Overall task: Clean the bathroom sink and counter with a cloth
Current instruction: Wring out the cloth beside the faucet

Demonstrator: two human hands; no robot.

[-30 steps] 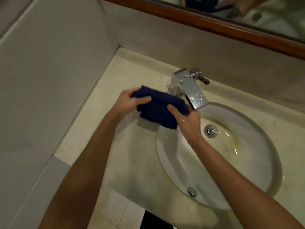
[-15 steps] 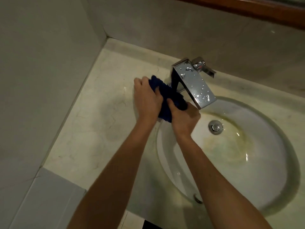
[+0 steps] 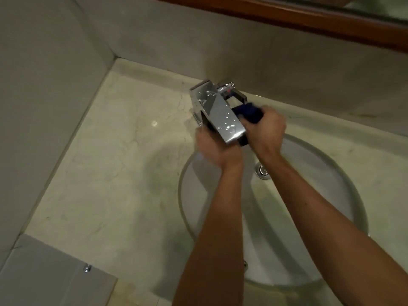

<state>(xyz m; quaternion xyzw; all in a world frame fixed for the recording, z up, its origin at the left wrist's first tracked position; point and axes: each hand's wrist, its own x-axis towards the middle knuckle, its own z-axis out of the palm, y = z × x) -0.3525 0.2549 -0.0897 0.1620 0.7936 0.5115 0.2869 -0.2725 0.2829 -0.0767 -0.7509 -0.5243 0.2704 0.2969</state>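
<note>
A dark blue cloth (image 3: 249, 112) is held under the spout of the chrome faucet (image 3: 217, 111), mostly hidden by it. My right hand (image 3: 265, 131) grips the cloth's end that sticks out on the faucet's right side. My left hand (image 3: 215, 145) sits below the spout on its left, fingers tucked under the chrome, and seems to hold the cloth's other end there. Below both hands lies the white oval sink (image 3: 331, 206) with its metal drain (image 3: 262, 171). The pale marble counter (image 3: 114, 162) spreads to the left.
Grey tiled walls (image 3: 44, 85) close in the counter on the left and behind. A wooden mirror frame (image 3: 309, 21) runs along the top. A grey panel with a small chrome knob (image 3: 87, 267) sits at the counter's front left.
Both hands have moved the cloth from the faucet's left side to underneath the spout. My right hand now holds it on the faucet's right side.
</note>
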